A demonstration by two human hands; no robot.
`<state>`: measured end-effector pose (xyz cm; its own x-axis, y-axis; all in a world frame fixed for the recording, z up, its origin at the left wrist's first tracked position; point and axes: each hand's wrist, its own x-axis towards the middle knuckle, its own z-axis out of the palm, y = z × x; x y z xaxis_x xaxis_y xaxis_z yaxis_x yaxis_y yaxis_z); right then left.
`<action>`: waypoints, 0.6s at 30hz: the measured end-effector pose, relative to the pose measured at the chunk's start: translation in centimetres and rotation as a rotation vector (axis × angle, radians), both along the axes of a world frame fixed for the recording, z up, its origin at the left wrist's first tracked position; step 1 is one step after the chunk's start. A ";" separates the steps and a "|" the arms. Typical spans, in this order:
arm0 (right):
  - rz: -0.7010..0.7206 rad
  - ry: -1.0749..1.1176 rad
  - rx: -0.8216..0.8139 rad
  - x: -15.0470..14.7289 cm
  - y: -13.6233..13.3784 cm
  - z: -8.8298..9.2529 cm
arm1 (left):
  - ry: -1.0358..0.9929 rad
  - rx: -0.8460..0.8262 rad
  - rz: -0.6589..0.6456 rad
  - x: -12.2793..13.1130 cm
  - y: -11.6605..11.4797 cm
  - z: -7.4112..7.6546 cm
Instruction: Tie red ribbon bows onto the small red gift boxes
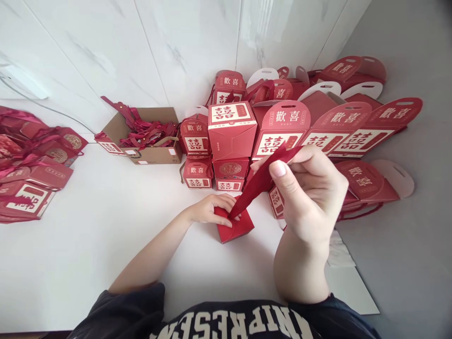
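Right fingers (279, 169) pinching a red ribbon (251, 190), I stretch it towards two o'clock from the small red box (243, 228) on the table (88, 254). Left fingers (223, 221) touch its top (gripping? I can't tell). Cardboard box (155, 156) at ten, gift boxes (233, 136) from twelve to two.

The left hand (212, 209) is covering part of the small box (241, 228), perhaps hiding where the ribbon (256, 186) is meeting it. The right hand (306, 188) is blocking boxes (365, 179) behind. The view's edges are cropping the left pile (42, 175) and the shirt (197, 308).
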<state>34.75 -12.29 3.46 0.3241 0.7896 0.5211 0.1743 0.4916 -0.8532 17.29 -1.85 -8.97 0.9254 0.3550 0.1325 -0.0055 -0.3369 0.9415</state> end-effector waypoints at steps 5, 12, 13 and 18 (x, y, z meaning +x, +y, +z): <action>-0.043 0.030 0.169 -0.3 0.2 -0.2 | -0.080 0.002 0.047 0.2 0.0 -0.6; 0.027 0.069 0.199 -0.5 0.0 -0.6 | -0.002 0.081 0.050 -0.1 -0.4 1.2; 0.039 0.078 0.197 -0.6 -0.1 -0.6 | 0.012 0.112 0.066 -0.2 -0.6 1.6; 0.112 0.111 0.165 -1.1 -0.2 -0.6 | 0.025 0.179 0.062 0.2 -1.4 1.5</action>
